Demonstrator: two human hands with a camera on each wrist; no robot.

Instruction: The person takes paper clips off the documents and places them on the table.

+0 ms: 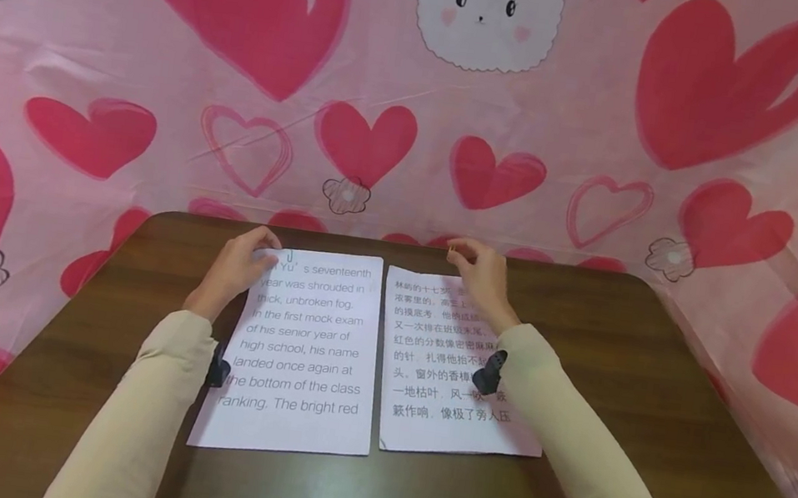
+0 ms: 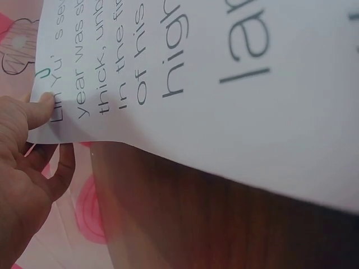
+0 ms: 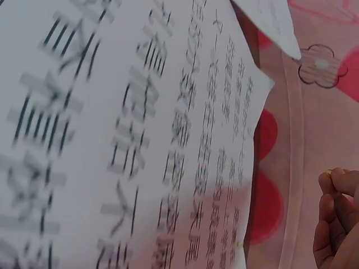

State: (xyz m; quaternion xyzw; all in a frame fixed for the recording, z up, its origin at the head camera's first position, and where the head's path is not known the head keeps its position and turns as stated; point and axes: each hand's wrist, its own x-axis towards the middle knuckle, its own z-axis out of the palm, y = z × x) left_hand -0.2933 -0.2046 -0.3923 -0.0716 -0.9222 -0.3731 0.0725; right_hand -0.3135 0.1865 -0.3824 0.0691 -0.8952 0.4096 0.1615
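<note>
My left hand (image 1: 236, 265) pinches the upper left corner of a white sheet printed in English (image 1: 306, 346), thumb on top and fingers beneath in the left wrist view. Close to the thumb, a small green paper clip (image 2: 42, 73) sits at that sheet's top edge. Above the top of a second sheet, printed in Chinese (image 1: 446, 352), my right hand (image 1: 483, 281) holds a tiny yellow item (image 3: 329, 172) between thumb and fingertip; its kind is too small to tell. Another yellow speck (image 3: 239, 244) shows near this sheet's top edge. The right forearm covers part of the Chinese sheet.
Both sheets lie side by side on a dark brown wooden table (image 1: 620, 413). Behind it hangs a pink cloth (image 1: 583, 113) with red hearts. A small black device (image 1: 489, 372) is on the right wrist, another (image 1: 218, 368) on the left.
</note>
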